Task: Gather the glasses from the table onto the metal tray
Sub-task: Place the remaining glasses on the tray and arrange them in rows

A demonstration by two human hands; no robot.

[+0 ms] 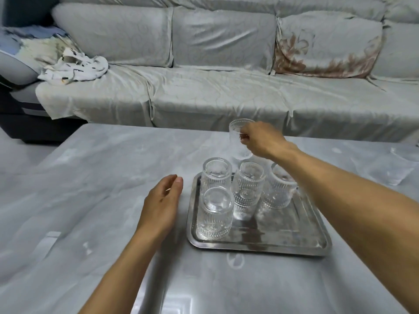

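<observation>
Upright, glass (239, 138) within right hand (264, 140).

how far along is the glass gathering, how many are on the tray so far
Four glasses already stand on the metal tray, e.g. the near-left glass. The right hand has a fifth glass in its grip, above the tray's far edge. The left hand rests empty beside the tray. One glass at the table's right edge appears left.

Two bare forearms, no sleeves

The left hand (162, 207) and right hand (264, 141) are uncovered, without gloves, rings, watches or bands. The left forearm enters from the bottom centre of the frame, the right from the lower right edge, both bare to the frame's edge.
</observation>
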